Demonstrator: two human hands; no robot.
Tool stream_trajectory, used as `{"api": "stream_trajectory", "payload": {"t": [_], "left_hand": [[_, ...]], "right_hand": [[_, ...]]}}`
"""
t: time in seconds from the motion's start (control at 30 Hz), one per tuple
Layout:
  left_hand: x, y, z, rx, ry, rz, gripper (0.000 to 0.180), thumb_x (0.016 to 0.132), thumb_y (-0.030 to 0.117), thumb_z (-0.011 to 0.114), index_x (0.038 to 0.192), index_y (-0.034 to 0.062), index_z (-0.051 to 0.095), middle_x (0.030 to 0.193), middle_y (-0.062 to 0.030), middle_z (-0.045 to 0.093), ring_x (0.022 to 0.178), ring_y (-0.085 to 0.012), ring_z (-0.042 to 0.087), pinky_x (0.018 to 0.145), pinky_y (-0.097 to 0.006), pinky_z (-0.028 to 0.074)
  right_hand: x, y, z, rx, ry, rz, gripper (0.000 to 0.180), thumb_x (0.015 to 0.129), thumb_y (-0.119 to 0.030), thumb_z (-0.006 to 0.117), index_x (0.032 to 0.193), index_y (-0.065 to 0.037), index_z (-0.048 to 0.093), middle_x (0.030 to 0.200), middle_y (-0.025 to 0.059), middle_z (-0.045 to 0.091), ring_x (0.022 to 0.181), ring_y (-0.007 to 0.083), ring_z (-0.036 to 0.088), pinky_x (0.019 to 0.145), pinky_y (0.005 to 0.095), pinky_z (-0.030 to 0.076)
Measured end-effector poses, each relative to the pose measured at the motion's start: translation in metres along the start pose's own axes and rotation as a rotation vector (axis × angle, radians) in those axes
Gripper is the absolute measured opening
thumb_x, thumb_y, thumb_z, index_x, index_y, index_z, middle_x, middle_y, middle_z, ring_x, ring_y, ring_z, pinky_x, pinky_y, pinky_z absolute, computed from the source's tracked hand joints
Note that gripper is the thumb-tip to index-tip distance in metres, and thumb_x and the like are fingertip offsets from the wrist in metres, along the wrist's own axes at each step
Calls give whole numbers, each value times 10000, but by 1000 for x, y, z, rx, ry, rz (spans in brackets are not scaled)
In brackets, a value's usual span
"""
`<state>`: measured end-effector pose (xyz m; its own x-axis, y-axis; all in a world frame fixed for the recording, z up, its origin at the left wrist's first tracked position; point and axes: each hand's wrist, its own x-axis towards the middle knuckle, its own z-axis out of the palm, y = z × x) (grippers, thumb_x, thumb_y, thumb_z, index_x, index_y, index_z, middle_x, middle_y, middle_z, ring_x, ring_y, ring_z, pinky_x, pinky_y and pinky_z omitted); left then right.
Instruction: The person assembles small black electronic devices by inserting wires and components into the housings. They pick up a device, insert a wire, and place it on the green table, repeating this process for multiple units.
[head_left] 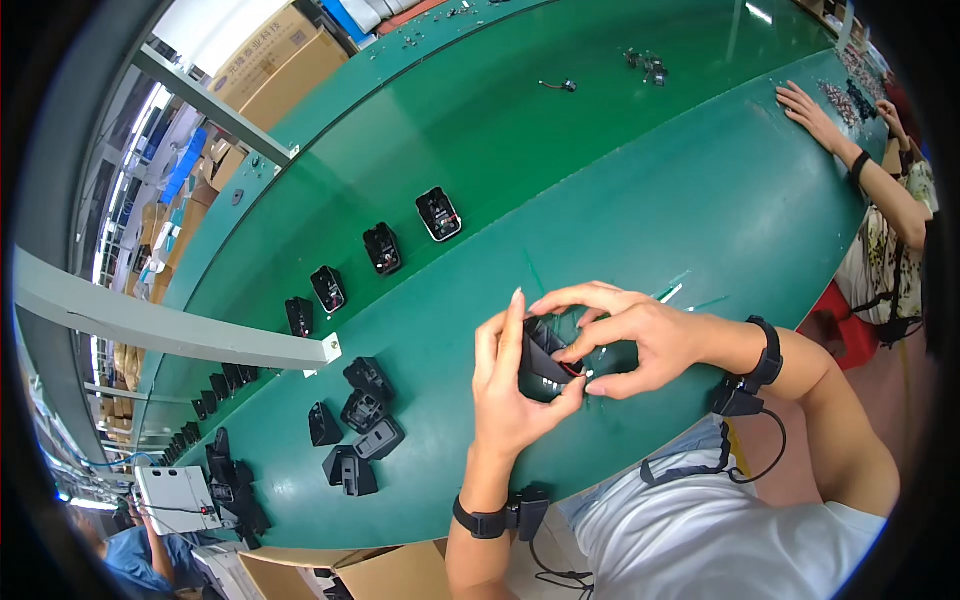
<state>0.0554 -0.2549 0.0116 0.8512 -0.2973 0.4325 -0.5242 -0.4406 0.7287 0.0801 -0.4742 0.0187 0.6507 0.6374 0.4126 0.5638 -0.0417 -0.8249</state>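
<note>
Just above the green bench, my left hand [505, 385] grips a black plastic housing [541, 352] from its left side, thumb underneath and fingers raised along its wall. From the right, my right hand [635, 335] reaches over it, with fingertips at the housing's inside and near edge. A bit of red shows at that edge, by the right fingertips. Whether the right fingers pinch a small part there cannot be made out. Thin clear-green strips [672, 293] lie on the bench behind my right hand.
Several black housings [381, 248] stand in a row along the green belt beyond the bench. Loose black parts [378, 437] lie to the left, near a grey post's bracket [330, 348]. An open cardboard box [395, 572] sits below the front edge. Another person's hand [812, 120] rests at the far right.
</note>
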Motion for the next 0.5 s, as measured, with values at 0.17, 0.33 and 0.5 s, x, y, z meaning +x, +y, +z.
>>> {"api": "stream_trajectory", "payload": {"t": [0.17, 0.33, 0.5], "left_hand": [[-4, 1, 2, 39, -35, -28, 996, 589, 156, 841, 1478, -34, 433, 1251, -209, 518, 1105, -297, 576, 880, -390, 528], [-5, 4, 5, 65, -33, 29, 993, 586, 178, 830, 1477, -22, 441, 1267, -222, 494, 1118, -325, 567, 883, -410, 519], [-7, 2, 8, 78, -58, 41, 935, 657, 245, 872, 1463, 6, 464, 1258, -216, 508, 1109, -342, 581, 855, -413, 548]], "right_hand": [[-5, 16, 5, 208, -20, 78, 276, 754, -116, 837, 1010, -66, 747, 1524, 224, 397, 1325, 362, 495, 1042, 469, 462], [-11, 20, 12, 409, -3, 133, 218, 831, -159, 802, 991, -23, 743, 1505, 212, 432, 1368, 330, 462, 1064, 437, 444], [-7, 11, 9, 827, -37, 397, 181, 875, -108, 757, 987, 32, 728, 1454, 242, 483, 1385, 280, 449, 1062, 394, 445]]}}
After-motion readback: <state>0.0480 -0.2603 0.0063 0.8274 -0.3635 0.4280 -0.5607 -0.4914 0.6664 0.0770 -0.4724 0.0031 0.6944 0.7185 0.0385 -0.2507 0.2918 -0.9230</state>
